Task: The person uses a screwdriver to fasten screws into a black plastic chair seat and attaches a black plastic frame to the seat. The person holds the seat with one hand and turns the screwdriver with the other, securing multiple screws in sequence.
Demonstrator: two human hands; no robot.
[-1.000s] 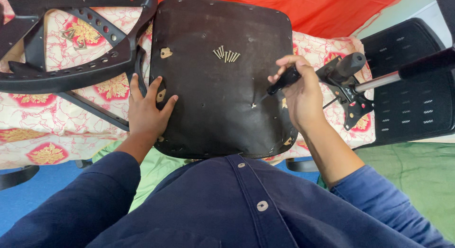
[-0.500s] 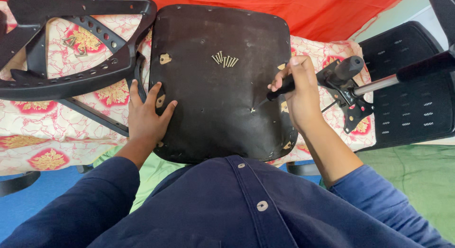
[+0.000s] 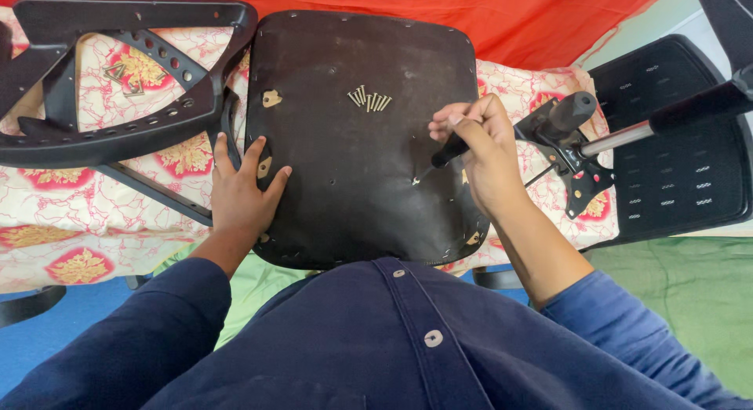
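Screwdriver (image 3: pixel 447 153) in right hand (image 3: pixel 486 155) touches dark leathery seat underside (image 3: pixel 361 183).

Left hand (image 3: pixel 241 192) lies flat on the upturned dark brown chair seat panel (image 3: pixel 357 136). Right hand (image 3: pixel 482 155) grips a black-handled screwdriver (image 3: pixel 441 157), tip on the panel.

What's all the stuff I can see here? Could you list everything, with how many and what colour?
seat panel: one, dark brown, centre, lying flat on the cloth
screws: a small cluster, brass-coloured, on the upper part of the seat panel
screwdriver: one, black handle, tip on the seat panel's right part
frame: one, black plastic, upper left
mechanism: one, black with a silver rod, right of the seat panel
backrest: one, black, slotted, far right
cloth: one, cream with red and yellow flowers, under the parts
red sheet: one, along the top
left hand: flat on the seat panel's left edge
right hand: gripping the screwdriver
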